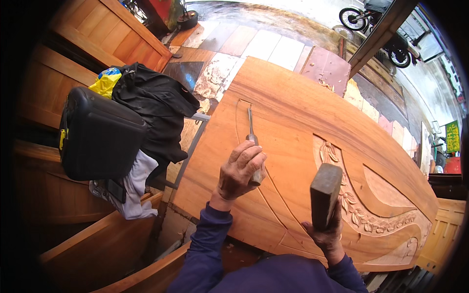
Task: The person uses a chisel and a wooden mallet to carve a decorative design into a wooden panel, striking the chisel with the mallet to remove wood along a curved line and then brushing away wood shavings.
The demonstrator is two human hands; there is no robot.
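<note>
My left hand [241,168] is closed round the wooden handle of a chisel [251,121]. The chisel's metal tip points away from me, at a shallow cut near the far left of a large wooden panel [288,112]. In my right hand [328,237] is a dark wooden mallet [325,190], raised over the panel with its block head up; its handle is mostly hidden. Carved lines run across the panel between my hands. To the right, a recessed band holds carved leaves and flowers [348,200].
At the left stand a black hard case [102,134], a black cloth [151,105], a yellow bag [105,83] and a grey cloth [134,188] with a phone [115,190]. Panelled wooden doors [112,34] lean behind them. Motorbikes [376,29] are parked far right, beyond mixed floor tiles.
</note>
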